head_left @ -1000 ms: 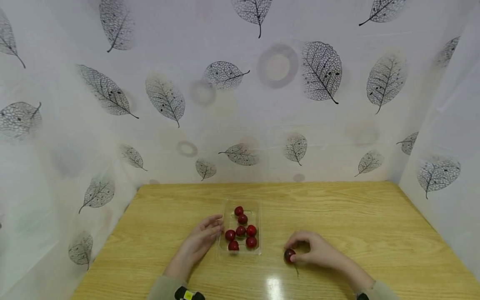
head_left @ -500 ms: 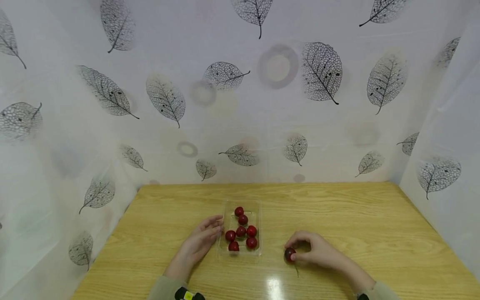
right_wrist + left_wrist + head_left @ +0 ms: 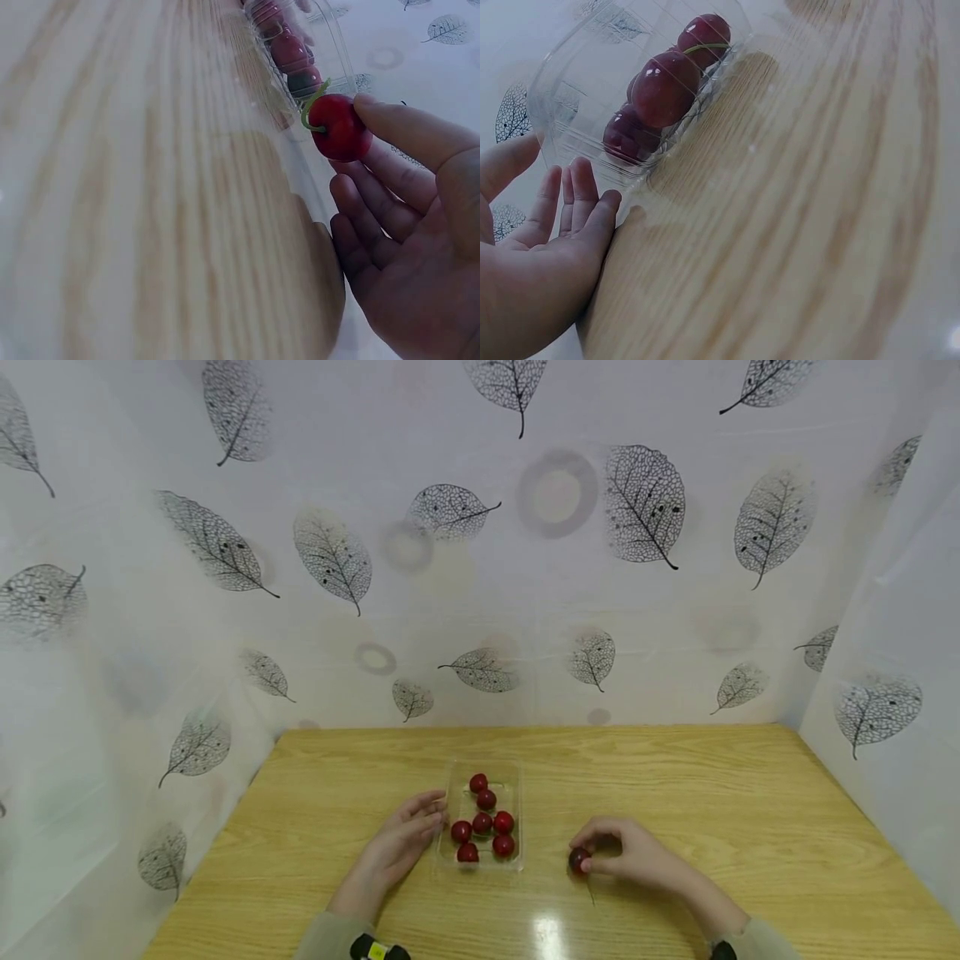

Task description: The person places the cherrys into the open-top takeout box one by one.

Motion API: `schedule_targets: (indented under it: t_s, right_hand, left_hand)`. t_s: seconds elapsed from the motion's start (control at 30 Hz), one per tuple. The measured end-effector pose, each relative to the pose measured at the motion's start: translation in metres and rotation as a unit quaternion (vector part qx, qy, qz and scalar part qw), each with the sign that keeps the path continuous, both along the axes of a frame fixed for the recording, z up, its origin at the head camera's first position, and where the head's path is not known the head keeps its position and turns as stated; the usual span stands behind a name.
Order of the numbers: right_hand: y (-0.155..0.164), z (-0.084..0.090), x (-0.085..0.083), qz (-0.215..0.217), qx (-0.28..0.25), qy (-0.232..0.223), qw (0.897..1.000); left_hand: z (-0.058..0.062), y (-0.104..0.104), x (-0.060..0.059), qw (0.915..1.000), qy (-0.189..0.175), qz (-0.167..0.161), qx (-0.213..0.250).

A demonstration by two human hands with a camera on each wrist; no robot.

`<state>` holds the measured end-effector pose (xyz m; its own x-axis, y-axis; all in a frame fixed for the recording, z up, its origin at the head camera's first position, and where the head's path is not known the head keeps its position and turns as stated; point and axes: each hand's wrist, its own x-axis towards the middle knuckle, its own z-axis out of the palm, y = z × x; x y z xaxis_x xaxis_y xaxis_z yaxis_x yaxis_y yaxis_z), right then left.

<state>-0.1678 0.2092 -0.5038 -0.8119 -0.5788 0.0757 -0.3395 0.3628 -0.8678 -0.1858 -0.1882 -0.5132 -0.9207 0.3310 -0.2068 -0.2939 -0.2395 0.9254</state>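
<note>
Between thumb and fingertips, my right hand [image 3: 630, 857] pinches a dark red cherry [image 3: 578, 860], its thin green stem [image 3: 307, 116] trailing toward me in the head view. In the right wrist view the cherry looks raised a little off the table. A clear plastic container [image 3: 521, 810] to the left holds several red cherries [image 3: 482, 823]. Along the container's left wall lies my left hand [image 3: 401, 841], fingers relaxed and extended. In the left wrist view its fingertips [image 3: 583, 166] are at the container's corner; whether they press it, I cannot tell.
Everything stands on a wood-grain table [image 3: 690, 785]. Pale curtains [image 3: 525, 593] printed with dark leaves close off the back and both sides. A light glare spot [image 3: 548, 935] shows near the table's front.
My right hand has risen slightly with the cherry, moving a little away from the front of the table. The left hand and the container stay where they were.
</note>
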Motion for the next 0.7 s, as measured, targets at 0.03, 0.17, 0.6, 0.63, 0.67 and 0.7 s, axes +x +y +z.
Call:
schedule_targets:
  t_s: [0.03,0.17,0.6,0.63,0.67,0.7]
  right_hand:
    - [0.000,0.000,0.000,-0.001,0.001,0.002,1.000]
    - [0.000,0.001,-0.003,-0.008,0.007,0.011,1.000]
    - [-0.003,0.006,-0.016,-0.035,0.025,0.013,0.999]
    - [-0.003,0.007,-0.017,-0.034,0.023,0.017,0.999]
    - [-0.004,0.008,-0.018,-0.033,0.022,0.021,0.999]
    - [-0.005,0.008,-0.020,-0.034,0.023,0.023,0.999]
  left_hand:
    - [0.000,0.000,0.000,1.0000,0.000,0.001,0.000]
    - [0.000,0.000,0.000,1.0000,-0.001,0.002,0.000]
    - [0.000,0.000,0.000,1.0000,-0.006,0.006,-0.001]
    - [0.000,0.000,0.000,1.0000,-0.007,0.007,-0.002]
    - [0.000,0.000,0.000,0.9999,-0.007,0.008,-0.003]
    - [0.000,0.000,0.000,0.9999,-0.007,0.007,-0.003]
